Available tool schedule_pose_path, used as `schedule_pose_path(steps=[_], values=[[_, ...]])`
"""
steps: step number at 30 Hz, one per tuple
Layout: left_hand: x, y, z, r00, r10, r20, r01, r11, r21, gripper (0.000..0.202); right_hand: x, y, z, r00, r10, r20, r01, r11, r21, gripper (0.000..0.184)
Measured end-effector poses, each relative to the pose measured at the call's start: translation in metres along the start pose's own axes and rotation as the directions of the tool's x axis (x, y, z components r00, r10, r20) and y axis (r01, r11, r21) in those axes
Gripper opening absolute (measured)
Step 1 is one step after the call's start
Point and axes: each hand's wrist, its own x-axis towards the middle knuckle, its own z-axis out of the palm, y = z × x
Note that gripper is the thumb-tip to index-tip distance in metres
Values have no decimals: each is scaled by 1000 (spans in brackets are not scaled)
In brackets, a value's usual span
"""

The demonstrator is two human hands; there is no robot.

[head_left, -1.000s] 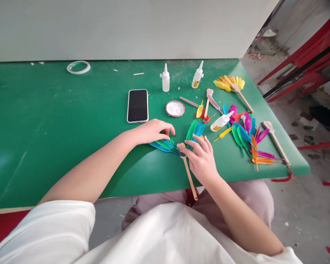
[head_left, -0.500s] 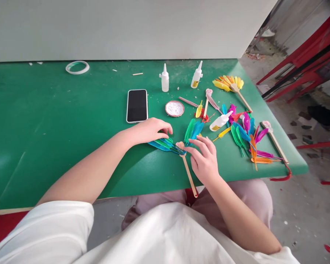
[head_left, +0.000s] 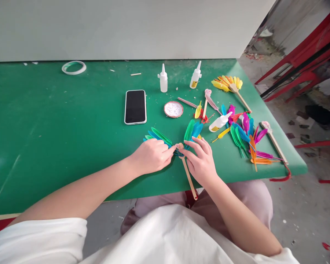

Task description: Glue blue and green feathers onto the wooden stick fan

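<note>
A half-made feather fan lies on the green table [head_left: 57, 121]: green and blue feathers [head_left: 158, 136] spread left from a small round hub [head_left: 179, 146], with a wooden stick handle [head_left: 189, 177] running toward me. My left hand [head_left: 150, 156] is curled, its fingertips pinching the feather bases at the hub. My right hand [head_left: 201, 160] rests on the other side of the hub, fingers bent and apart, pressing on the stick top beside a second bunch of green and blue feathers [head_left: 192, 130].
A black phone [head_left: 135, 106], two upright glue bottles [head_left: 163, 79] [head_left: 195, 76], a lying glue bottle [head_left: 220, 122] and a round lid [head_left: 173, 109] lie beyond. Loose coloured feathers [head_left: 244, 137], a finished fan [head_left: 228, 84] and a tape ring [head_left: 74, 67] are around. Table edge is close on the right.
My left hand came off the top of the left feathers and slid back toward me to the hub, uncovering the feathers. My right hand stayed about where it was.
</note>
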Motion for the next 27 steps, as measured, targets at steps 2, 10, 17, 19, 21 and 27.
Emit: schedule_pose_path(steps=[2, 10, 17, 19, 21, 27], values=[[-3, 5, 2, 1000, -23, 10, 23, 1000, 3, 35, 0, 0, 1, 1000, -2, 12, 2, 1000, -7, 25], [-3, 7, 6, 993, -96, 67, 99, 994, -39, 44, 1, -1, 2, 1000, -19, 3, 19, 1000, -14, 21], [-2, 7, 6, 986, -154, 66, 160, 983, -93, 44, 1, -1, 2, 1000, -26, 4, 26, 999, -32, 21], [-1, 7, 5, 984, -164, 72, 171, 980, -105, 43, 1, -1, 3, 1000, -23, 9, 23, 999, -34, 22], [-1, 8, 6, 981, -176, 82, 185, 976, -117, 43, 1, -1, 3, 1000, -20, 6, 20, 999, -34, 22], [-3, 4, 8, 962, -273, 5, 270, 946, -178, 34, 0, -1, 1, 1000, 16, -5, -15, 999, 40, 25]])
